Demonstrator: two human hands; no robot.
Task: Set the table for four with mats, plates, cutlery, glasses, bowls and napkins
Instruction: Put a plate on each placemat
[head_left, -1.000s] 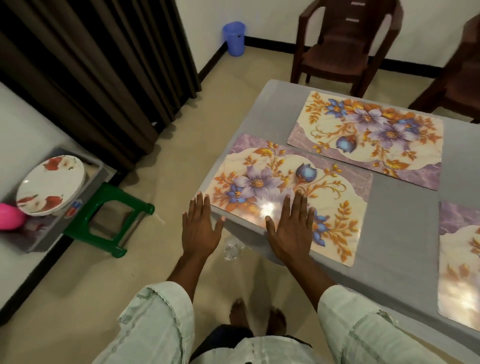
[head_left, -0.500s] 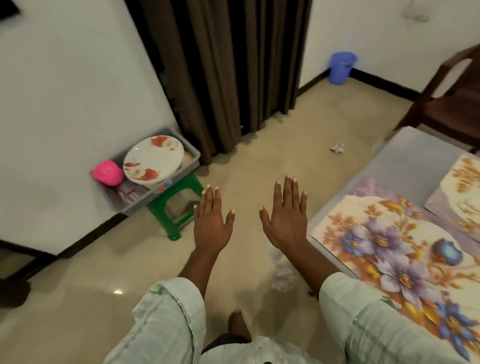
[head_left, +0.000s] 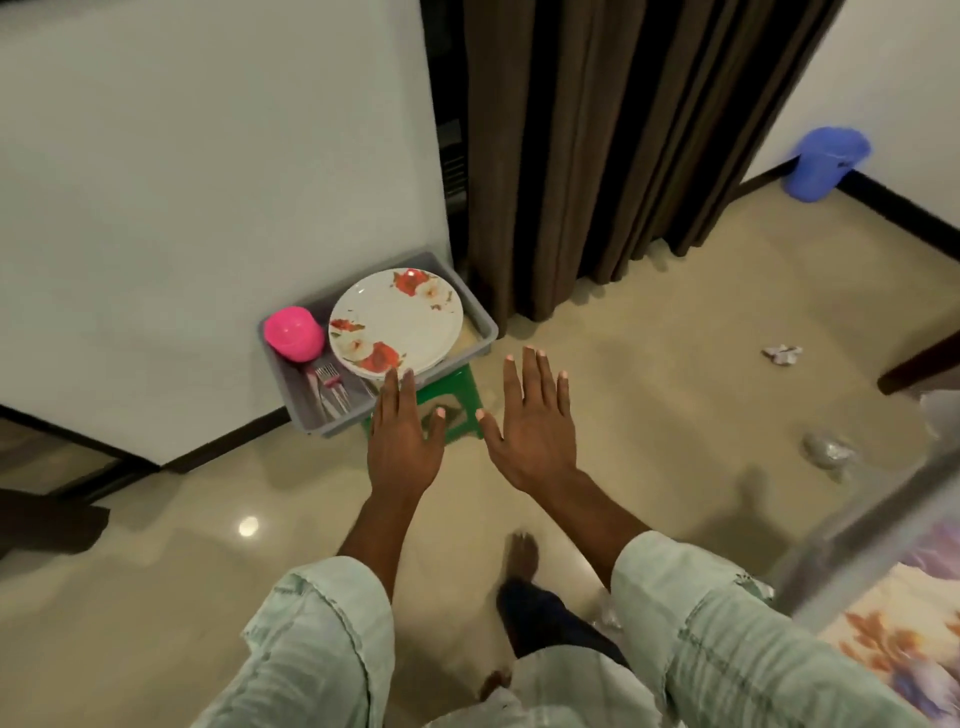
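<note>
Step in hand, as judged: fetch plates from the supply tray and carry them to the table.

Hands: left hand (head_left: 402, 441) and right hand (head_left: 535, 431) are both held out over the floor, palms down, fingers straight and spread, holding nothing. Neither touches anything.

Supplies: grey tray (head_left: 483, 332) sits on a green stool (head_left: 452, 395) against the wall, beside the dark curtain (head_left: 597, 156). Inside: a stack of floral plates (head_left: 397, 322) on the curtain side, pink bowls (head_left: 293, 332) at the wall side, cutlery (head_left: 327, 389) loose in the near corner. Plate count cannot be told from this angle. No glasses or napkins visible.

Table: only an edge w/ one floral mat (head_left: 893, 639) shows at lower right, blurred.

Recommended procedure:
1. The person should close in on the stool before reaching; the tray overhangs the seat, so downward pressure on its rim may tip it.
2. Take the plate stack w/ both hands, thumbs on top of the rim, fingers under opposite sides. Lift straight up, approx. level.
3. Avoid catching fork tines or the bowl when sliding fingers under.
4. Watch footing: crumpled paper (head_left: 782, 354) and a plastic wrapper (head_left: 826, 449) lie on the glossy floor near the return path.
</note>
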